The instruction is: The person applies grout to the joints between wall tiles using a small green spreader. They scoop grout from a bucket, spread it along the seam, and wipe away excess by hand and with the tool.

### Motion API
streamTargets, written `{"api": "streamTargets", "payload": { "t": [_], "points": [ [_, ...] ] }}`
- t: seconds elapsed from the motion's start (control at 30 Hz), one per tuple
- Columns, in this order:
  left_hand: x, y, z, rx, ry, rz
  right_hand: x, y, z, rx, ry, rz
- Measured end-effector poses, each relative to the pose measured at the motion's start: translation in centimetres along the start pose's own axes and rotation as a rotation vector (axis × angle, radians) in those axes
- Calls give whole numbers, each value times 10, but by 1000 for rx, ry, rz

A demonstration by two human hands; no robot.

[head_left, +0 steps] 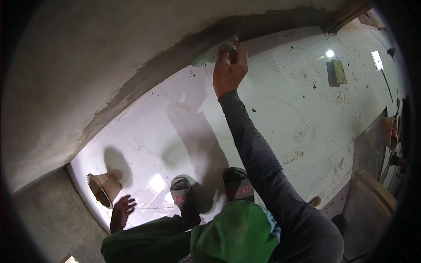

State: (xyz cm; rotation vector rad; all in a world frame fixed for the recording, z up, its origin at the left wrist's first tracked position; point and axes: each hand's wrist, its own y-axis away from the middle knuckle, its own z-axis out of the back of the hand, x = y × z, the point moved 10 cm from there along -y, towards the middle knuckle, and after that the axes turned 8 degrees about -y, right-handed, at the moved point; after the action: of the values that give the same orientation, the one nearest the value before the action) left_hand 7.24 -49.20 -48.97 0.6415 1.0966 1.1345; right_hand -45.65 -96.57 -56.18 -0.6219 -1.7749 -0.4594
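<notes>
Beside the brown bucket (113, 181), our left hand (123, 208) hangs with fingers apart; at the damp band (169, 63) low on the wall (131, 35), a blurred pale-green piece (207, 56) sits pinched in our right hand (230, 72). We judge light, even strokes best.

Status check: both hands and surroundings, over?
Right hand holding blurred pale tool, low at wall. Left hand open beside bucket. Dark crumbs on floor.
</notes>
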Motion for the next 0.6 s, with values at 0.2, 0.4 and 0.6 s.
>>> {"api": "streamTargets", "payload": {
  "t": [0.2,0.4,0.6],
  "points": [
    [13,26,-44,109,80,39,-58,65,-57,220,211,165],
    [58,41,-6,-42,162,37,-1,4,-5,26,179,241],
    [44,17,-27,39,103,99,-26,27,-33,338,325,280]
  ]
}}
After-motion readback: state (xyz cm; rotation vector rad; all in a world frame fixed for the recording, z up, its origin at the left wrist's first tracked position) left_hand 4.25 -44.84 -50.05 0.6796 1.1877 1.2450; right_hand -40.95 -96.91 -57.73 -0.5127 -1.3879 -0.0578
